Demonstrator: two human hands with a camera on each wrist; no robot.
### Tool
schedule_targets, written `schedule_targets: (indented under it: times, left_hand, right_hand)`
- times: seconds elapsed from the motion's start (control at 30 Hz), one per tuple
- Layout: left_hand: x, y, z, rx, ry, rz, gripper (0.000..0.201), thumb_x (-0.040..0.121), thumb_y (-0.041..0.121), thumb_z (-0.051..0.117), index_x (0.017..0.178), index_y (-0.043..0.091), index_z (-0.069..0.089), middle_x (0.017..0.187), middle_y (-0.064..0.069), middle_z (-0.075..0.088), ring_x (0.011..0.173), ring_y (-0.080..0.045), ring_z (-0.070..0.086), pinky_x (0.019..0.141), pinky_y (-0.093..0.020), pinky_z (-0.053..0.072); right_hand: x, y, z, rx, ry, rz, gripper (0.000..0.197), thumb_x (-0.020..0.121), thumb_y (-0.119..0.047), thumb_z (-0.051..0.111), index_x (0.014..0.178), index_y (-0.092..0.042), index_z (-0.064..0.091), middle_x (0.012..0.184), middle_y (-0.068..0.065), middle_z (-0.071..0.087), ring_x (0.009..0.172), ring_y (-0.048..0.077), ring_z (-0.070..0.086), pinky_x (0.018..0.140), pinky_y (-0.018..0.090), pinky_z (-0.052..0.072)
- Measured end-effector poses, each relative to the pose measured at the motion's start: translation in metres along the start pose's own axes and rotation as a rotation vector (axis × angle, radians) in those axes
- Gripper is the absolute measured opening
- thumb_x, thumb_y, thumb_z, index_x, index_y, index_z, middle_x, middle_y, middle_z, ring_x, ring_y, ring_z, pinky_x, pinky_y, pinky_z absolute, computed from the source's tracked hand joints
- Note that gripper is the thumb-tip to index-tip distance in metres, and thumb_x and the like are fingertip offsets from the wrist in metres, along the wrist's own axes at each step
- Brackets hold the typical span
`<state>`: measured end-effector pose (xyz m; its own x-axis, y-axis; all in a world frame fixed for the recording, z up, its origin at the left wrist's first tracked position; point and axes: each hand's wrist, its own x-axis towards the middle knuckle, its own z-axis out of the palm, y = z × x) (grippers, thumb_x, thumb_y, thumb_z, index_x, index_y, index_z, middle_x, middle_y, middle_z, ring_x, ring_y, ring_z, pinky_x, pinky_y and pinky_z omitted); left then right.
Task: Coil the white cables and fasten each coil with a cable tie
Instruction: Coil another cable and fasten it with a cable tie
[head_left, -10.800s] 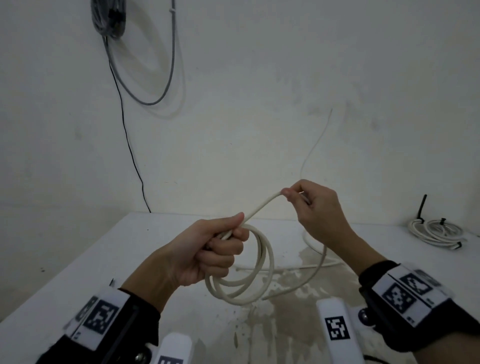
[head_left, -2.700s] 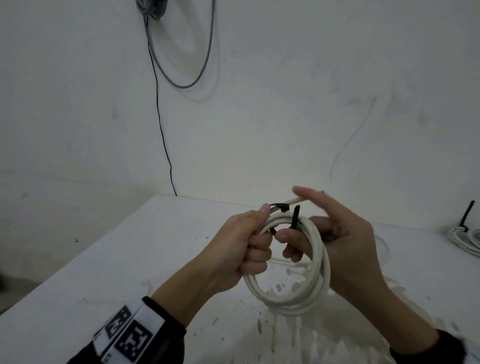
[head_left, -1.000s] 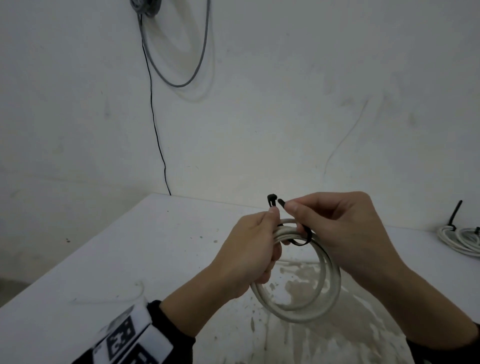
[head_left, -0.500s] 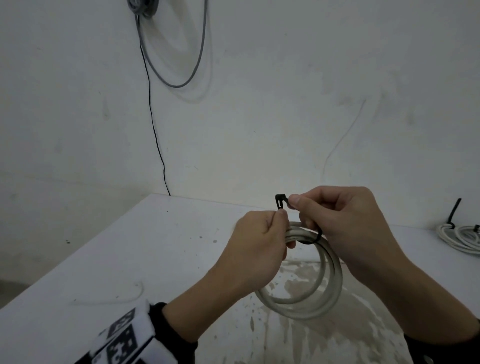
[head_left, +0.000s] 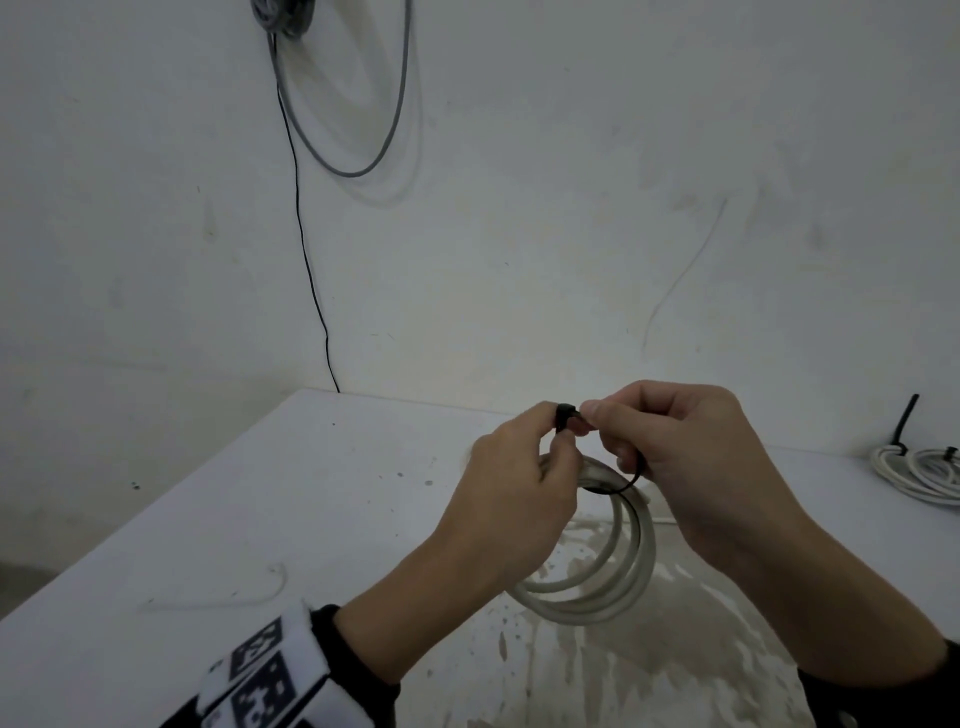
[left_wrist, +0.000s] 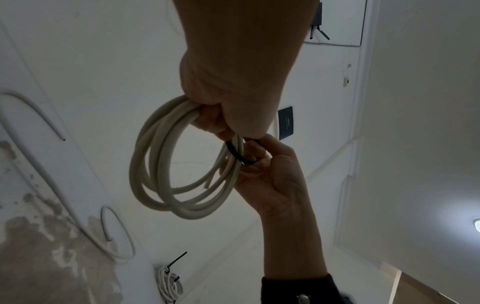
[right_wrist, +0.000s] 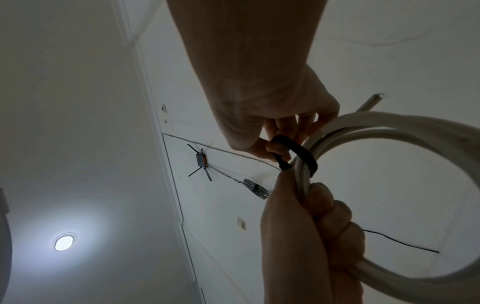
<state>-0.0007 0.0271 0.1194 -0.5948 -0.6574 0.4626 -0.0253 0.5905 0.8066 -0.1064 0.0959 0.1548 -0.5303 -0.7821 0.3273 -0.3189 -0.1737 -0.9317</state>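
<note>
Nearest in the head view is the left hand (head_left: 511, 499), raised above the white table (head_left: 249, 525). Its lower fingers are curled tight round the top of the white cable coil (head_left: 597, 587), and thumb and forefinger pinch the small head of the black cable tie (head_left: 563, 415). The coil hangs down from this grip, with several loops lying together, above the stained part of the table – whether its lowest loop touches the surface I cannot tell.

Just to the right is the right hand (head_left: 685, 462). Its fingers are curled, and thumb and forefinger pinch the other end of the tie, meeting the left fingertips at the tie head. The black strap passes under the bundled loops at the top of the coil as a loose ring.

Further away, at the far right edge of the table, lies a second white coil (head_left: 919, 470) with a black tie tail (head_left: 904, 421) sticking up. On the far wall hangs a grey cable loop (head_left: 358, 104)
</note>
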Motion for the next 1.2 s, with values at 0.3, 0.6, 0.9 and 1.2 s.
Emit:
schedule_targets:
  times: [0.3,0.6,0.9,1.2]
  left_hand:
    - [0.003,-0.006,0.002,0.102,0.026,0.013,0.023,0.099,0.019,0.036,0.088,0.017,0.055,0.067,-0.013,0.062,0.041,-0.008,0.038,0.041,-0.017,0.033]
    - [0.002,-0.007,0.004,0.089,0.030,0.043,0.026,0.099,0.020,0.036,0.081,0.014,0.052,0.052,0.006,0.045,0.037,-0.006,0.036,0.040,-0.016,0.029]
    - [-0.001,-0.008,0.005,0.122,0.035,0.108,0.022,0.099,0.015,0.036,0.083,0.014,0.050,0.052,0.010,0.041,0.040,-0.002,0.041,0.042,-0.013,0.030]
    - [-0.005,-0.019,0.013,0.430,0.041,0.202,0.029,0.100,0.021,0.030,0.101,0.005,0.054,0.063,0.003,0.051,0.048,-0.012,0.040,0.047,-0.017,0.030]
  right_hand:
    - [-0.002,0.003,0.002,0.006,0.051,-0.018,0.023,0.083,-0.008,0.066,0.060,-0.002,0.063,0.041,-0.004,0.045,0.039,0.005,0.040,0.043,0.013,0.040]
    - [-0.006,0.004,0.005,0.052,0.051,-0.014,0.020,0.084,0.000,0.063,0.065,0.003,0.061,0.038,-0.006,0.048,0.032,0.001,0.042,0.037,0.009,0.036]
    - [-0.007,0.007,0.008,0.097,0.079,0.067,0.024,0.084,0.001,0.062,0.061,0.000,0.058,0.039,-0.005,0.050,0.032,0.001,0.047,0.036,0.012,0.038]
    - [-0.002,0.014,0.013,0.169,0.063,0.145,0.027,0.086,-0.004,0.062,0.059,-0.003,0.056,0.042,-0.002,0.054,0.040,0.006,0.052,0.047,0.018,0.048]
